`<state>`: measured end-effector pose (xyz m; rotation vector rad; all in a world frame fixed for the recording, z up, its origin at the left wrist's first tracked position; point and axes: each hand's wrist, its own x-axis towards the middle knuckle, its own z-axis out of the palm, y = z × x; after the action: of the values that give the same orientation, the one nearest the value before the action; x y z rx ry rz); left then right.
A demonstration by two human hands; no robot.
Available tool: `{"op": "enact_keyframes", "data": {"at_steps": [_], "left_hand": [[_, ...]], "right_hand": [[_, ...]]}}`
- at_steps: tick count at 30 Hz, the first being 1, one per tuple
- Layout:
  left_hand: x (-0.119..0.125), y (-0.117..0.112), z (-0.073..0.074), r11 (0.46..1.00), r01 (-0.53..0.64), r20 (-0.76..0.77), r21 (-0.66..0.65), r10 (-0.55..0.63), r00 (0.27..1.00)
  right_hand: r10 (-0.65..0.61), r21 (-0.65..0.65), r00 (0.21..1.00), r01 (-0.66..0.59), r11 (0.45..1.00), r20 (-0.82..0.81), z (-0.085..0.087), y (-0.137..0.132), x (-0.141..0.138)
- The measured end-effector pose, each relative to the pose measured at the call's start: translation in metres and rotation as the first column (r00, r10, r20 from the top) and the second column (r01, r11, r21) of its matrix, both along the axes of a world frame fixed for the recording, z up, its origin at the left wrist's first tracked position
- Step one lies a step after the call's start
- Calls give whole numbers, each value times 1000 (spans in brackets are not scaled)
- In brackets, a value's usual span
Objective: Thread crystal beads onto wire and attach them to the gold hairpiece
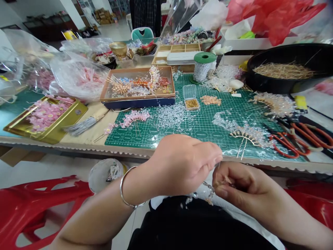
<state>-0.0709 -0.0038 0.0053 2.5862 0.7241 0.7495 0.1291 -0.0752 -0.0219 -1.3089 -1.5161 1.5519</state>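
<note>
My left hand (184,165), a silver bangle on its wrist, is closed with its fingertips pinched on a thin wire. That wire (217,165) runs down toward my right hand (238,180), which is closed on a beaded hair ornament. Clear and peach beads of the ornament (208,191) hang between the hands, over my lap; my fingers hide much of it. Both hands are in front of the table edge. On the green cutting mat (166,134) behind them lie loose clear beads (173,116), peach pieces (210,100) and a comb-like beaded ornament (244,136).
Red-handled scissors (288,147) lie at the right, below a black basin (288,83). A small box of gold beads (191,103), a wire spool (205,66), an ornament box (140,99) and a gold tray of pink flowers (49,135) stand on the table. Red stools flank me.
</note>
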Motion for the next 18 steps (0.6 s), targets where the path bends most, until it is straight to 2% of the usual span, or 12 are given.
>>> {"op": "enact_keyframes", "data": {"at_steps": [5,9,14,18], "left_hand": [[-5,2,-3,994,-96,-29,46,97,995],[-12,-6,7,982,-127,-52,137,135,989],[-14,-19,21,959,-83,-110,271,117,987],[-14,-20,23,955,-37,-122,295,76,990]], "right_hand": [[-14,-106,999,9,994,-51,-4,8,1],[-22,-85,1000,23,996,5,-5,15,2],[-27,-60,993,34,998,118,-5,19,3],[19,-104,999,-14,995,47,-6,18,2]]}}
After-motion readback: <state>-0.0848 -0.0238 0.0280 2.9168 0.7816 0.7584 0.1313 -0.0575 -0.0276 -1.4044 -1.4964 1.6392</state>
